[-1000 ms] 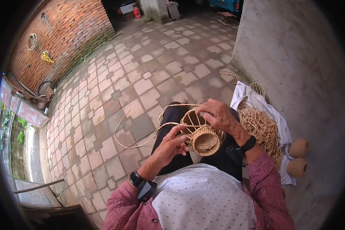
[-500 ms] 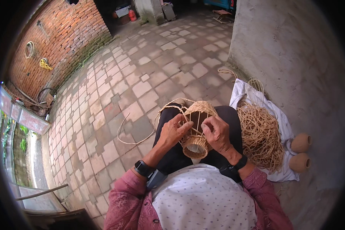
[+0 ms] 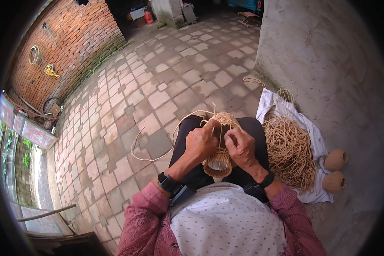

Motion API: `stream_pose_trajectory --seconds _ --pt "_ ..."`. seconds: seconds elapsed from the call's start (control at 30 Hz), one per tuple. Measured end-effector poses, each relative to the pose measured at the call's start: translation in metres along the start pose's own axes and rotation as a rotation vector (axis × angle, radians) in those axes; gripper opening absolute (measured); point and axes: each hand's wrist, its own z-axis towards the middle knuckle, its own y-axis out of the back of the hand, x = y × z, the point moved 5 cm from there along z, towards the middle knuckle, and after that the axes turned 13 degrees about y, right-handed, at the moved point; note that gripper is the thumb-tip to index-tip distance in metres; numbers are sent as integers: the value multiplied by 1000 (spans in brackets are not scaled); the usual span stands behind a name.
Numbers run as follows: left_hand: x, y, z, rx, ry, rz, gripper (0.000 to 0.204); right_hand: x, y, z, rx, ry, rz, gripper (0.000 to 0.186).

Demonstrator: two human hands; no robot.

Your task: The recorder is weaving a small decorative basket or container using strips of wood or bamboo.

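I have the woven straw basket (image 3: 218,167) over the person's lap, between the thighs, its round opening facing back toward the shirt; slim upright strands join its near ring to the broader woven band (image 3: 228,119) beyond. The left hand (image 3: 200,141) lies along its left side, fingers bent inward near a strand end that sticks up; the fingertips are too hidden for me to tell whether they pinch it. The right hand (image 3: 240,146) has thumb and bent fingers drawn together on the basket's right side, pinching it there, though I can't make out which strand. A pale cord (image 3: 152,159) loops left past the knee of the dark trousers (image 3: 259,132), its free end over the paving (image 3: 158,100). To the right I see a tangled heap of cord (image 3: 288,151) on white cloth (image 3: 267,103), and just beside it two round tan vessels (image 3: 335,160) near the grey wall (image 3: 324,64).
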Motion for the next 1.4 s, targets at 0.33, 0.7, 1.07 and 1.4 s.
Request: stream_pose_trajectory --seconds 0.33,0.7,1.07,1.4 --pt "8 4 -22 447 268 -1261 24 -53 -2 -31 -278 -402 291 7" --pt "69 5 -38 534 579 -1486 26 -43 17 -21 -220 -234 87 5" --pt "53 -7 28 477 339 -966 19 -12 3 21 114 50 72 8" --pt "22 -18 31 205 131 -227 22 0 6 -4 -45 14 4 15"
